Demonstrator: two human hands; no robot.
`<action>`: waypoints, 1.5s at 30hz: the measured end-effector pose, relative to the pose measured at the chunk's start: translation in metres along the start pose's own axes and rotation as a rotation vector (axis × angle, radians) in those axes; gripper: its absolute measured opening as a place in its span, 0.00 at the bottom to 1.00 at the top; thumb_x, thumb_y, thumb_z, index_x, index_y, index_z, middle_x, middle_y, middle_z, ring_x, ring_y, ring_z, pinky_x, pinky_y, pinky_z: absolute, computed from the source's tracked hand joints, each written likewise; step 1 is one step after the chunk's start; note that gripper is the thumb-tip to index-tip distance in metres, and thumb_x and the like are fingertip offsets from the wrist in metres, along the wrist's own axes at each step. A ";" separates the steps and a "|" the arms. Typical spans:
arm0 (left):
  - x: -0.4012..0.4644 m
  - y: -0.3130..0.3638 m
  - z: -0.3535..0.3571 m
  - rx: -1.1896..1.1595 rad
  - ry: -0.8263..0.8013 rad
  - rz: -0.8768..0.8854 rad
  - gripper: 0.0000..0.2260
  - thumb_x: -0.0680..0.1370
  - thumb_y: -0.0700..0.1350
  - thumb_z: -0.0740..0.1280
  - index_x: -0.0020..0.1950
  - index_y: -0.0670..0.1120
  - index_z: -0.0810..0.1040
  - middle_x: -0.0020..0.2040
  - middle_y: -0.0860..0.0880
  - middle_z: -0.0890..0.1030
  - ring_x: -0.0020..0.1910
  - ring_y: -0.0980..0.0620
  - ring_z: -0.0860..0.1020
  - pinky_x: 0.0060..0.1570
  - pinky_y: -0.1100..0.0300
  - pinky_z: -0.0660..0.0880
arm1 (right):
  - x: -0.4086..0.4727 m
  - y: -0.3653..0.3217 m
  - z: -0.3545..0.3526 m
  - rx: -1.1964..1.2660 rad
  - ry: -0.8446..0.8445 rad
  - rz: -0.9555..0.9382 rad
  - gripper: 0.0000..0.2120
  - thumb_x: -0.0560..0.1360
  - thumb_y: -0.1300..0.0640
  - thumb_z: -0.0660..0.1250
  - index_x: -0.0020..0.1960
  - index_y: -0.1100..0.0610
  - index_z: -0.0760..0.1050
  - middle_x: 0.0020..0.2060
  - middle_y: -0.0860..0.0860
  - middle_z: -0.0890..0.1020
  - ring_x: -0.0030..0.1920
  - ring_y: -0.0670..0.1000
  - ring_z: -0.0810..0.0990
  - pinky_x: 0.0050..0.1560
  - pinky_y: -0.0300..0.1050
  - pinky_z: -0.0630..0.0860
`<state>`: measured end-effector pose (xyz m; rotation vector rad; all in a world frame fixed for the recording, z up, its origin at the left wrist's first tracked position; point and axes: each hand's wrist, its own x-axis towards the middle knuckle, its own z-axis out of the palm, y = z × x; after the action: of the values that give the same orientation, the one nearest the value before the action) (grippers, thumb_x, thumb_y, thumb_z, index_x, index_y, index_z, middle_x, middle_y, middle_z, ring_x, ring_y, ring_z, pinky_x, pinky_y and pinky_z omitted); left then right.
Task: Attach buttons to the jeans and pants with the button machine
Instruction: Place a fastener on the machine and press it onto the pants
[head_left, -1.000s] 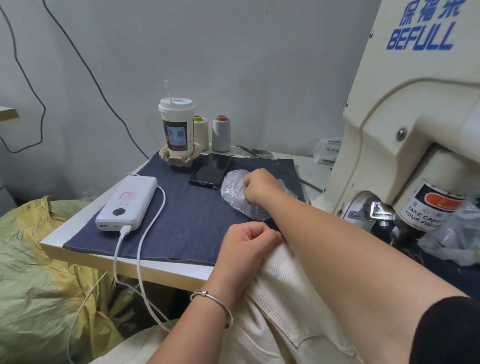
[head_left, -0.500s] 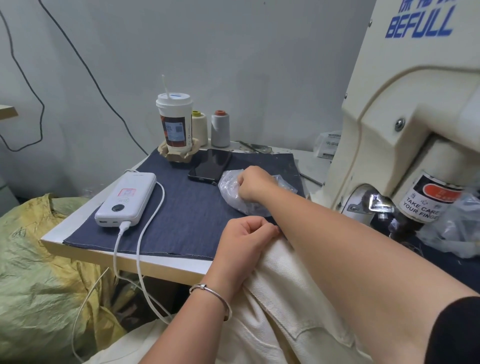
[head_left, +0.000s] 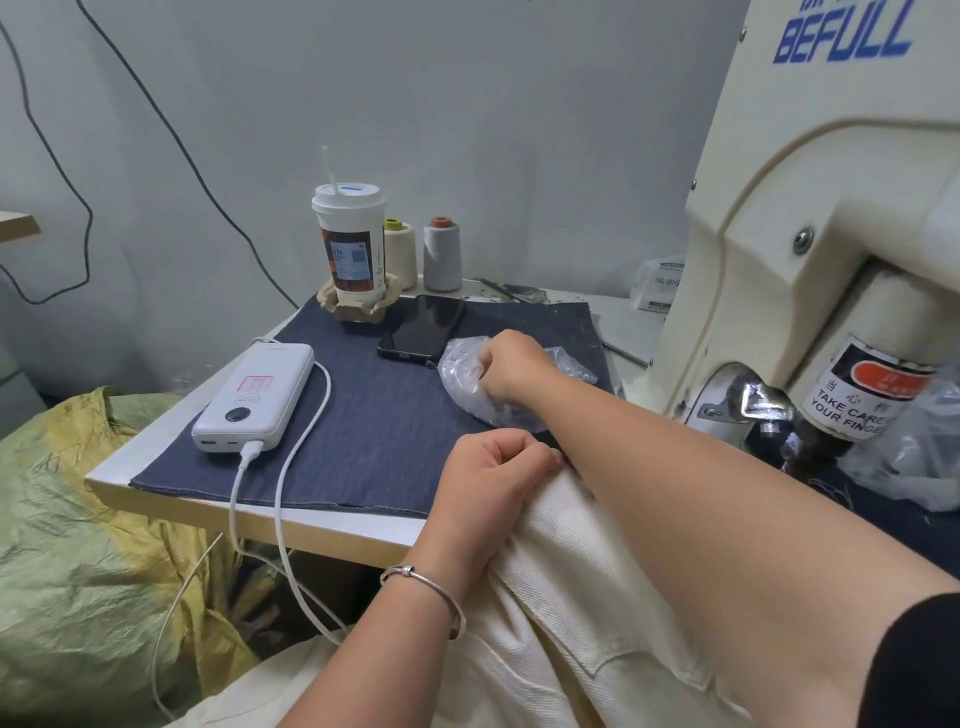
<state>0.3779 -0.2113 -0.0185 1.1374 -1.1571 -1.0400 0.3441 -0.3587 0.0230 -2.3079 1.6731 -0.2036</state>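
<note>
Your right hand (head_left: 511, 371), fingers curled into the clear crinkled plastic bag (head_left: 467, 382), lies far left of the cream button machine (head_left: 810, 218), while your left hand (head_left: 488, 480) grips the cream corduroy pants (head_left: 571, 597) nearer you.

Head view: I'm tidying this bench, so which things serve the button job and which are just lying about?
For the job:
button machine
cream pants, gripped by left hand
clear plastic bag, right hand at it

Lying about:
power bank
phone
drink cup
two thread cones
</note>
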 end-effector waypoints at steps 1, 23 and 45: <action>0.000 0.000 0.000 0.008 0.004 0.004 0.18 0.70 0.46 0.70 0.26 0.50 0.64 0.30 0.48 0.62 0.34 0.50 0.60 0.35 0.56 0.58 | 0.000 0.000 -0.001 -0.038 -0.005 -0.015 0.14 0.73 0.66 0.64 0.31 0.56 0.68 0.32 0.51 0.70 0.40 0.54 0.69 0.34 0.41 0.66; -0.004 0.008 0.003 0.048 0.031 -0.039 0.20 0.77 0.46 0.70 0.40 0.29 0.73 0.37 0.43 0.70 0.39 0.48 0.66 0.41 0.53 0.63 | -0.082 -0.005 -0.037 0.343 0.526 -0.165 0.06 0.76 0.58 0.68 0.46 0.58 0.83 0.50 0.53 0.77 0.56 0.53 0.73 0.46 0.46 0.71; -0.003 0.008 0.014 0.264 0.121 -0.102 0.20 0.75 0.43 0.70 0.27 0.50 0.65 0.29 0.50 0.62 0.29 0.53 0.62 0.33 0.56 0.60 | -0.237 0.179 -0.036 0.782 0.630 -0.116 0.03 0.73 0.63 0.72 0.42 0.57 0.81 0.37 0.46 0.82 0.39 0.44 0.79 0.41 0.30 0.73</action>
<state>0.3638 -0.2087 -0.0108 1.4596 -1.1729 -0.8989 0.0962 -0.1913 0.0140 -1.7949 1.3080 -1.4419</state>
